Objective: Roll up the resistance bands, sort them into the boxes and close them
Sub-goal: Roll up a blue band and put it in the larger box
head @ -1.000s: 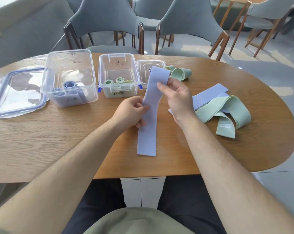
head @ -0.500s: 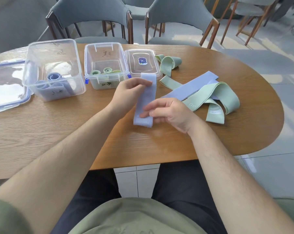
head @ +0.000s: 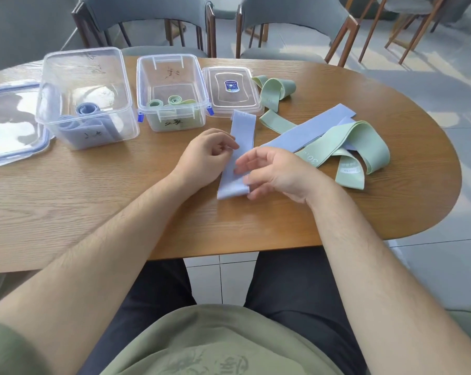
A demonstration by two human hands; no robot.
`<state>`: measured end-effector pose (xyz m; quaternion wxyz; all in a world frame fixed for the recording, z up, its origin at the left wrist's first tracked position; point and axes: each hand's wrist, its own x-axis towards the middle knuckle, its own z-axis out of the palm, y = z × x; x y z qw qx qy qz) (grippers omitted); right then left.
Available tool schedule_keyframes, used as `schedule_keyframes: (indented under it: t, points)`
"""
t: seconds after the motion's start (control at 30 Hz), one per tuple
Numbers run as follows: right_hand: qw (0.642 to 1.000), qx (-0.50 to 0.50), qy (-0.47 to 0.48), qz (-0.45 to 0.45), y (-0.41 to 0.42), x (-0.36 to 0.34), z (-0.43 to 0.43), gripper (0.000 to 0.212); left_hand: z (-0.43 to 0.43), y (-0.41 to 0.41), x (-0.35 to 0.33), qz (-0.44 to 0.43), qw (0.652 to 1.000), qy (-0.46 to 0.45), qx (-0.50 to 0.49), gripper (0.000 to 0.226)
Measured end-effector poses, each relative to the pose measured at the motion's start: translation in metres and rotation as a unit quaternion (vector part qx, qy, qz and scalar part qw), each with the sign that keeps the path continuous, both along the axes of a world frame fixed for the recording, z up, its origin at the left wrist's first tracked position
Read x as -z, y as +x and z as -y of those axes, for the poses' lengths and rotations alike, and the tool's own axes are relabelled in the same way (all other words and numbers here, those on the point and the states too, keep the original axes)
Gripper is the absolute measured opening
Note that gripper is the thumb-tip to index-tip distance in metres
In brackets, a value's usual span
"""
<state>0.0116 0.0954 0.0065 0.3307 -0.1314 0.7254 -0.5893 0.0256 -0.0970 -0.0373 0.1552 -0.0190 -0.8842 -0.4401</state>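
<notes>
Lilac band [head: 242, 131] flat on worktop [head: 93, 198]
Left hand [head: 205, 155] pinches its edge; right hand [head: 275, 171], fingers loosely curled, touches it. Green band [head: 364, 142] reads "30".

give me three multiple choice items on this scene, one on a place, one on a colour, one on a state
1. Where does the flat lilac resistance band under the hands lie?
A. in a box
B. on the wooden table
C. on a chair

2. What colour are the rolled bands in the smaller clear plastic box?
A. green
B. red
C. black

3. What state is the larger clear plastic box in?
A. lid clipped on
B. tipped over
C. open

Answers:
1 B, it lies flat on the tabletop between the left hand and right hand.
2 A, pale green rolls show through the wall.
3 C, nothing covers its top.
</notes>
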Motion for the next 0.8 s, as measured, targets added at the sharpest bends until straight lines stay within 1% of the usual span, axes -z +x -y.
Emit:
schedule_keyframes:
  t: [0.07,0.13,0.17,0.2,0.27,0.3,0.33,0.4,0.47,0.53,0.6,0.63,0.7,0.8]
  points:
    - [0.997,-0.043,0.056,-0.011,0.002,-0.006,-0.005,0.030,0.002,0.003,0.004,-0.013,0.999,-0.045,0.016,0.020]
    - [0.992,-0.057,0.103,-0.035,0.003,-0.013,-0.006,0.024,0.003,0.006,0.007,-0.025,0.997,-0.075,0.025,0.021]
    - [0.987,-0.043,0.137,-0.072,0.001,-0.014,-0.005,0.020,0.003,0.008,0.008,-0.031,0.995,-0.087,0.023,0.021]
    - [0.977,-0.007,0.176,-0.122,-0.002,-0.012,-0.003,0.017,0.004,0.010,0.009,-0.038,0.994,-0.099,0.016,0.021]
    - [0.946,0.094,0.228,-0.211,-0.010,-0.005,0.003,0.014,0.003,0.012,0.012,-0.043,0.991,-0.128,-0.020,0.021]
    - [0.934,0.131,0.234,-0.234,-0.012,-0.001,0.007,0.018,0.002,0.011,0.012,-0.034,0.989,-0.139,-0.039,0.024]
    - [0.928,0.144,0.237,-0.249,-0.015,0.003,0.011,0.024,0.000,0.011,0.011,-0.017,0.988,-0.146,-0.051,0.029]
    - [0.923,0.148,0.235,-0.266,-0.017,0.009,0.020,0.037,-0.003,0.009,0.007,0.028,0.986,-0.153,-0.051,0.035]
    - [0.924,0.160,0.215,-0.273,-0.020,0.013,0.028,0.038,-0.005,0.006,0.004,0.046,0.985,-0.161,-0.040,0.036]
    - [0.926,0.162,0.202,-0.273,-0.022,0.016,0.033,0.037,-0.005,0.005,0.004,0.037,0.986,-0.157,-0.040,0.031]
    - [0.932,0.162,0.196,-0.257,-0.023,0.020,0.034,0.034,-0.004,0.006,0.005,0.019,0.990,-0.130,-0.059,0.022]
    - [0.933,0.164,0.194,-0.253,-0.024,0.021,0.034,0.030,-0.003,0.007,0.006,0.010,0.991,-0.115,-0.070,0.021]
    - [0.928,0.175,0.195,-0.265,-0.026,0.024,0.035,0.027,-0.001,0.006,0.007,0.006,0.993,-0.085,-0.086,0.025]
    - [0.911,0.178,0.206,-0.310,-0.029,0.025,0.040,0.036,-0.001,0.004,0.007,0.019,0.993,-0.071,-0.092,0.033]
